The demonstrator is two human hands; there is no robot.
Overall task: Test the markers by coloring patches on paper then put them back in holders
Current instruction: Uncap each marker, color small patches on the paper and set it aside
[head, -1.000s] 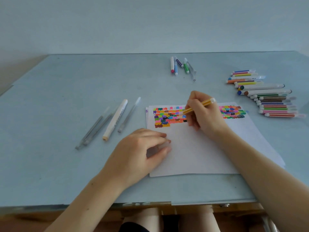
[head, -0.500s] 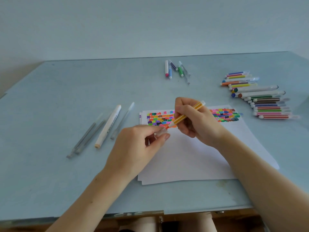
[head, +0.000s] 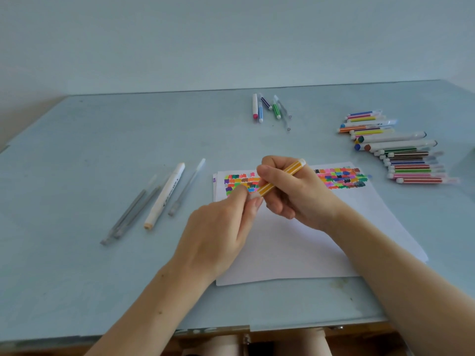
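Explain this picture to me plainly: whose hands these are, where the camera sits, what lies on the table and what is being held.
There is no machine here. A camera worn on a person's head looks down at their two bare hands. The right hand grips an orange striped marker; the left hand pinches its cap at the lower end. Under them lies white paper with small coloured test patches. On the pale table lie a row of markers to the right, a few markers at the back, and pens to the left.
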